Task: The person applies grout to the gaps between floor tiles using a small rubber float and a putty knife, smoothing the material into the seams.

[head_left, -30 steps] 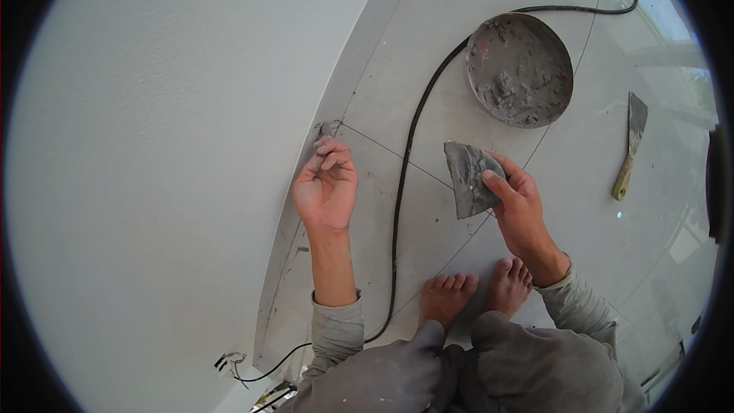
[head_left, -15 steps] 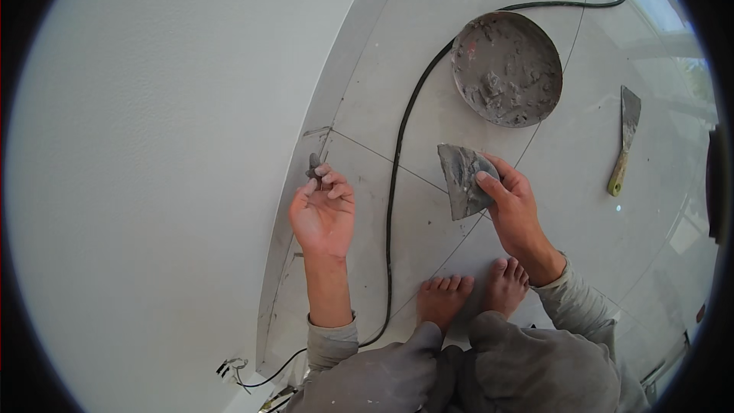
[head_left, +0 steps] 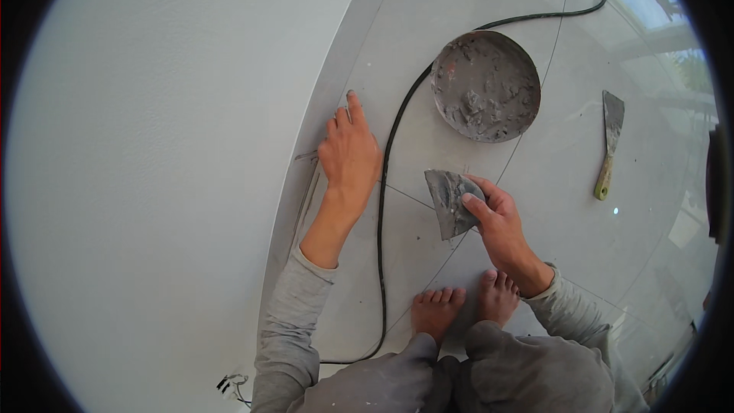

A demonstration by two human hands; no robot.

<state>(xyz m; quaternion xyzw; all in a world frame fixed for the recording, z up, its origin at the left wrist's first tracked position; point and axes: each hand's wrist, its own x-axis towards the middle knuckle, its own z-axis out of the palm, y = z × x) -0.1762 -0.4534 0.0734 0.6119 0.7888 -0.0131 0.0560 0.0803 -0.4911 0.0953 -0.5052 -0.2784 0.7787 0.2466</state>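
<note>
My left hand (head_left: 350,154) is over the gap between the skirting (head_left: 315,99) and the floor, back of the hand up. Its index finger stretches forward to the joint line, with grey on the fingertip; the other fingers are bent and partly hidden. In my right hand (head_left: 501,222) is a flat, half-round scraper (head_left: 449,206) smeared with grey grout, thumb on top. Held above the tiles, it lies nearer to me than the round pan (head_left: 527,99) of grey grout (head_left: 489,84).
A putty knife (head_left: 612,134) with a greenish handle lies on the tiles at the right. The black cable (head_left: 382,222) curves between my left hand and the pan. White wall (head_left: 168,145) fills the left side; loose wires (head_left: 229,386) stick out low on it. My bare feet (head_left: 437,312) are near.
My left hand has turned from palm up to back up and reached forward along the skirting, index finger out. My right hand still holds the scraper; the view has shifted slightly.
</note>
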